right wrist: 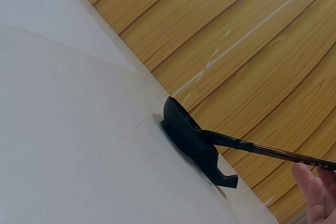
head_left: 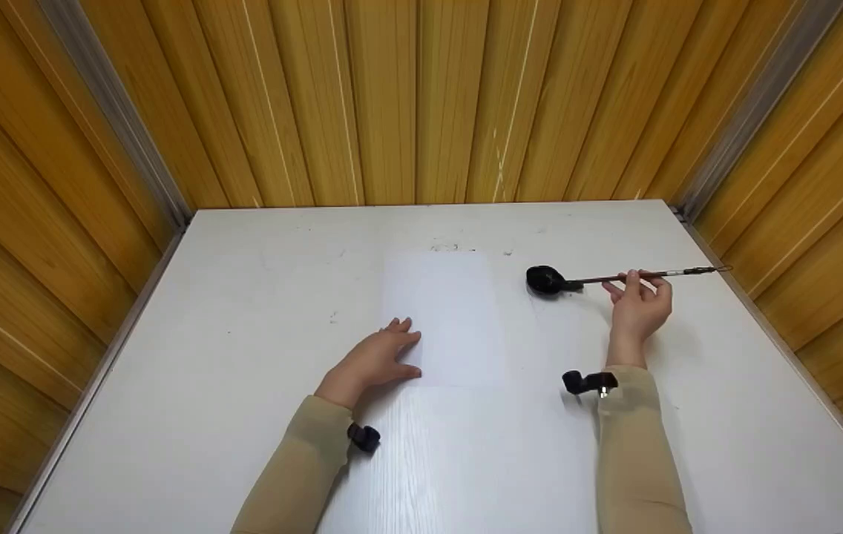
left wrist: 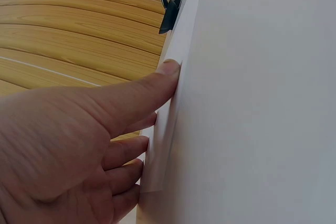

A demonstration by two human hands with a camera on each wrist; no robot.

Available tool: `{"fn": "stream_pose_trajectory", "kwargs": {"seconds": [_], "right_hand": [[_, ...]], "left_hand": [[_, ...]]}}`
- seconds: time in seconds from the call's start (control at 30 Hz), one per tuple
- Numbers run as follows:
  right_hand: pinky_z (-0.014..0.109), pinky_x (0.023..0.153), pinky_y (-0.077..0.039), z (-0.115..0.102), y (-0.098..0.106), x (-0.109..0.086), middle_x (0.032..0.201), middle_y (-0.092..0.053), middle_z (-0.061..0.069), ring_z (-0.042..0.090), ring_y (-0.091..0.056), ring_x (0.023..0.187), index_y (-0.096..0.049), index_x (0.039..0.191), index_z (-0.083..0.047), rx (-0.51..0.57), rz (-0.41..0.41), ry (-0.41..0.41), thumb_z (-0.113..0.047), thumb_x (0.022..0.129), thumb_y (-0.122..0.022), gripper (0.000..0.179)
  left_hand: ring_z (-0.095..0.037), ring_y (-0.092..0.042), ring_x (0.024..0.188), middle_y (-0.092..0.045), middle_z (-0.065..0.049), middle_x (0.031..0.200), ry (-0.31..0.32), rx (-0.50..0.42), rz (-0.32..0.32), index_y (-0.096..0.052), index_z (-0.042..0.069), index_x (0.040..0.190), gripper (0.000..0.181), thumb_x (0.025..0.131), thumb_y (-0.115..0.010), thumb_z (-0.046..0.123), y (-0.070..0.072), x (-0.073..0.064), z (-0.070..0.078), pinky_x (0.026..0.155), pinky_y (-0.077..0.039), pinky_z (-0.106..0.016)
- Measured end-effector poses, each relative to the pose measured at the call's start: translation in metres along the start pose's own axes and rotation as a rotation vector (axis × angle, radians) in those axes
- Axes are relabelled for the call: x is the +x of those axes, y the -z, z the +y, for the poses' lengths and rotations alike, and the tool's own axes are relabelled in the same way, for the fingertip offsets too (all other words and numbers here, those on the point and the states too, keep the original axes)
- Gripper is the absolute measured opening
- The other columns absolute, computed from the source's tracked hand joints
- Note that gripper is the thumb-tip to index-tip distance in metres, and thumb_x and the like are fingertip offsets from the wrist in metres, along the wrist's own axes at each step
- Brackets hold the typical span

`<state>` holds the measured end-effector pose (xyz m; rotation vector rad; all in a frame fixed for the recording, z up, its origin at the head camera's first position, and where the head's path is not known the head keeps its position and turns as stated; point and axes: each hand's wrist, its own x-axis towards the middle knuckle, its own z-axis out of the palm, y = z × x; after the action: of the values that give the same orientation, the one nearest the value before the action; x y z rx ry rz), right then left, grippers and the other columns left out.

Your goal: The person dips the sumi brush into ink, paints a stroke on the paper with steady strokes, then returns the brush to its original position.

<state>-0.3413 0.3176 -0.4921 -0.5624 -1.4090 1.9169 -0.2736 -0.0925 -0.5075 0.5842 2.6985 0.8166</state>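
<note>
The surface (head_left: 228,415) is white, with fine pale wood grain toward its near edge and scattered dark smudges near the far edge. The sheet of paper (head_left: 458,319) is a slightly brighter, plain white. Toward the right edge, the small dish (head_left: 544,280) is solid black; the brush (right wrist: 275,153) has a black tip, a brown handle with tiny pale marks, and a white band before its black end. Both sleeves (head_left: 295,467) are khaki, the wrist cameras (head_left: 363,437) black. Beyond the edges, honey-yellow boards (head_left: 451,96) carry darker brown grain and thin whitish streaks, between grey corner posts (head_left: 113,104)
</note>
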Motion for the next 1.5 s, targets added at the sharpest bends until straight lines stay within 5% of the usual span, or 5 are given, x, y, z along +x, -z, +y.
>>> {"fn": "stream_pose_trajectory", "kwargs": {"seconds": [0.5, 1.27, 1.5], "right_hand": [[0.017, 0.052, -0.056, -0.003, 0.002, 0.001, 0.091, -0.072, 0.005, 0.014, -0.076, 0.062, -0.058, 0.104, -0.013, 0.031, 0.003, -0.029, -0.012, 0.101, -0.065, 0.008], [0.016, 0.051, -0.056, -0.001, 0.001, 0.002, 0.080, -0.074, 0.000, 0.012, -0.075, 0.061, -0.058, 0.116, 0.001, 0.071, -0.029, 0.041, -0.007, 0.102, -0.061, 0.016], [0.017, 0.054, -0.058, 0.001, 0.002, 0.003, 0.082, -0.075, -0.001, 0.011, -0.077, 0.065, -0.061, 0.110, -0.008, 0.028, -0.040, 0.019, -0.008, 0.103, -0.060, 0.008]], "left_hand": [[-0.031, -0.021, 0.160, -0.029, -0.012, 0.169, 0.004, 0.019, 0.000, -0.049, 0.008, 0.153, 0.072, 0.091, -0.079, 0.031, 0.001, -0.001, 0.002, 0.131, -0.022, -0.051], [-0.030, -0.021, 0.160, -0.030, -0.010, 0.169, 0.020, 0.004, 0.011, -0.050, 0.010, 0.152, 0.071, 0.091, -0.080, 0.030, -0.001, 0.000, 0.001, 0.131, -0.023, -0.051], [-0.031, -0.021, 0.160, -0.031, -0.010, 0.169, 0.017, 0.001, 0.020, -0.051, 0.010, 0.152, 0.070, 0.091, -0.080, 0.029, -0.002, 0.001, 0.000, 0.130, -0.024, -0.052]]}}
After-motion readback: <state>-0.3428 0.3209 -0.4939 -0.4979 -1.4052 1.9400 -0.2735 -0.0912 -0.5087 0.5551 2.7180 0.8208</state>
